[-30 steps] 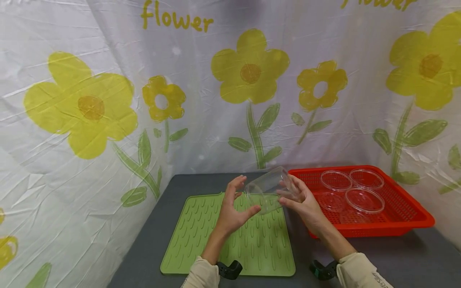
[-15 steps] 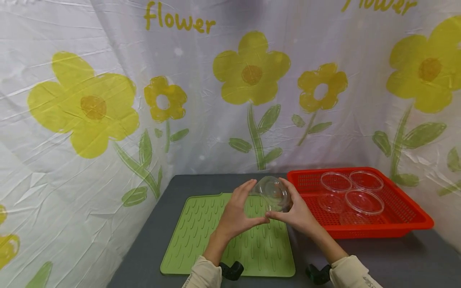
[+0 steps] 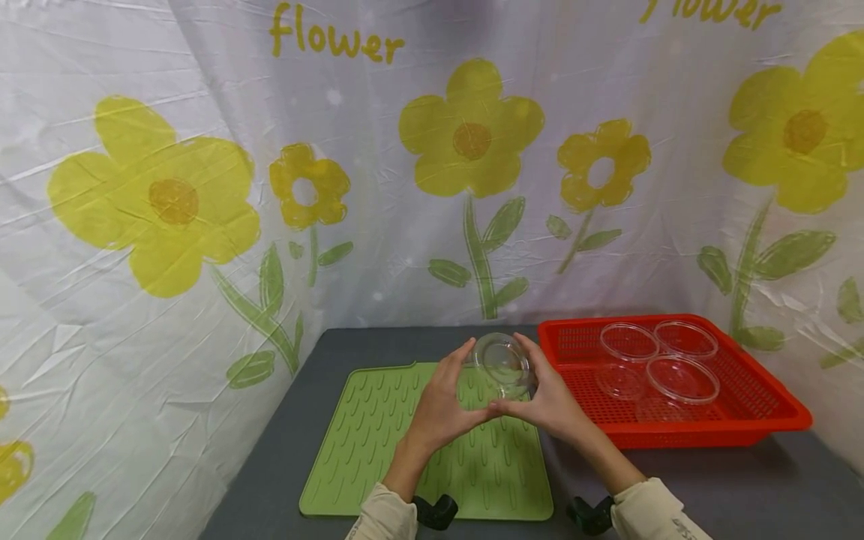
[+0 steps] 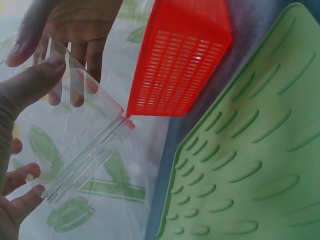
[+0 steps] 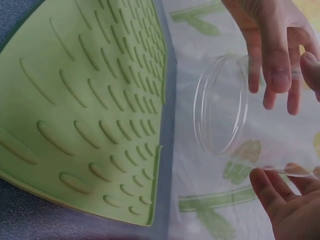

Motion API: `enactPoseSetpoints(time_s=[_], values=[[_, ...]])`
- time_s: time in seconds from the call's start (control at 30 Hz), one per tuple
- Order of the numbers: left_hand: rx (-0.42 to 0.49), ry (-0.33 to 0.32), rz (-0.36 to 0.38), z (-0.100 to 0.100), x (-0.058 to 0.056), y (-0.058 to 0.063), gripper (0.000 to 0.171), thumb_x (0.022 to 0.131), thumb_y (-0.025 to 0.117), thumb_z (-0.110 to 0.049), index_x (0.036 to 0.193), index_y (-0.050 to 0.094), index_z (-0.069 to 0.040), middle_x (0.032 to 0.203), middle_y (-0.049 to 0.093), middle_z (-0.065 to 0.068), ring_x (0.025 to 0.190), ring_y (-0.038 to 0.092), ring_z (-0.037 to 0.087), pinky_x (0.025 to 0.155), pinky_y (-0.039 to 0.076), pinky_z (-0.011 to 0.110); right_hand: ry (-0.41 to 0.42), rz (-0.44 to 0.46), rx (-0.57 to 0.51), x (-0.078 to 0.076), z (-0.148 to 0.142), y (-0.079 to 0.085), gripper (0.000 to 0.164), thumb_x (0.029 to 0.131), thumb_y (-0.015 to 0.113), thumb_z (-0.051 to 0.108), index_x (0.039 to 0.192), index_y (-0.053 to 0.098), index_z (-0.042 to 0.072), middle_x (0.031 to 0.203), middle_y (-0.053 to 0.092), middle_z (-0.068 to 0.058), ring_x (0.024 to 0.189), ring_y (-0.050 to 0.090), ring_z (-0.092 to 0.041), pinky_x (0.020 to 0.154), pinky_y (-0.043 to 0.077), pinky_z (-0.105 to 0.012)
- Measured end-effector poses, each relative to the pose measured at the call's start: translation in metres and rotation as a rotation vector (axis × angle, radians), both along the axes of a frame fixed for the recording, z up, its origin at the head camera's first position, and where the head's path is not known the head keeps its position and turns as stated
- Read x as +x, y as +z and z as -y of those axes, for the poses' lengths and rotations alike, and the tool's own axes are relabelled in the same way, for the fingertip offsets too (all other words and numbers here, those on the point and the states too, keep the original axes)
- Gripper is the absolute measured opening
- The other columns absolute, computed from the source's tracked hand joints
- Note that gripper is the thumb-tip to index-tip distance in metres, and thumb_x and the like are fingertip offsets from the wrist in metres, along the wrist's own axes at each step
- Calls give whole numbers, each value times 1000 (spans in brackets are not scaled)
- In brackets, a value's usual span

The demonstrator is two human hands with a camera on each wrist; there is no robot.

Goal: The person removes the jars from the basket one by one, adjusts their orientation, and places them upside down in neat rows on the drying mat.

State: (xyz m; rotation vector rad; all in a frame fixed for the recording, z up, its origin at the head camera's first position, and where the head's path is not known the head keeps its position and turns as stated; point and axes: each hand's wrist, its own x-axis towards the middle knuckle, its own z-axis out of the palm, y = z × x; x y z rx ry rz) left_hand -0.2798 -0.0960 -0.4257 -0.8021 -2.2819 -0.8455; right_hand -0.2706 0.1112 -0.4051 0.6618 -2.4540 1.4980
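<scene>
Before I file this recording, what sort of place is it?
Probably a staged tabletop workspace: a flower-print sheet hangs around a dark table, where a green mat and a red basket of clear containers are set out.

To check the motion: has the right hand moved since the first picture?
Yes: in the head view, the right hand moved left, away from the red basket.

I can see a clear, round-sided jar [image 3: 501, 364] held aloft between the left hand [image 3: 440, 401] and the right hand [image 3: 552, 399], tilted, its ridged end turned downward, over the green mat's [image 3: 378, 450] far right corner.
</scene>
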Motion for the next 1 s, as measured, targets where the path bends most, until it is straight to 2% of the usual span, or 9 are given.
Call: enactPoseSetpoints(time_s=[0.17,0.37,0.43,0.5,0.6,0.7,0.83,1.0], values=[[28,0,27,2,0,-2,103,73,82,-45,154,24,-18,154,37,1,139,42,22,103,48,46,-6,-9,0,-2,2,-2,115,65,89,40,154,16,33,156,31,-8,135,44,-34,100,44,-59],[161,-50,114,2,1,-3,104,74,82,-42,155,20,-22,154,36,2,136,44,25,101,49,47,45,-36,-87,-5,4,-4,115,68,89,28,155,13,26,155,33,-12,120,56,-35,97,48,-52],[211,-69,144,1,1,-3,104,74,83,-39,154,19,-24,152,37,1,135,45,24,102,48,47,51,-54,-111,-7,4,-4,113,69,89,25,154,16,27,152,37,-12,121,56,-32,98,48,-49],[259,-83,176,1,2,-2,104,74,85,-33,154,19,-22,152,38,4,135,46,26,103,47,49,52,-72,-131,-7,6,-3,108,69,88,23,153,20,28,148,43,-10,119,57,-30,97,48,-47],[310,-99,195,1,2,-2,105,72,86,-27,154,20,-22,150,40,6,134,47,26,104,46,50,56,-102,-155,-7,9,-1,100,70,88,21,150,28,26,142,49,-6,118,57,-25,96,49,-38],[329,-112,194,2,1,-3,104,72,86,-27,153,20,-24,149,41,4,133,48,24,104,46,49,51,-124,-163,-7,11,1,94,70,88,20,148,34,24,137,54,-5,114,58,-23,94,50,-35],[320,-113,187,5,1,-3,104,74,85,-31,153,18,-27,149,41,2,132,48,22,104,47,47,32,-114,-150,-6,15,3,92,71,87,17,147,35,19,131,58,-9,109,60,-26,92,49,-45],[279,-67,185,13,1,-5,108,71,85,-42,154,18,-25,150,42,0,132,48,20,105,45,48,24,-93,-144,-8,20,3,92,70,87,14,147,36,13,131,58,-15,111,60,-33,92,49,-53]])
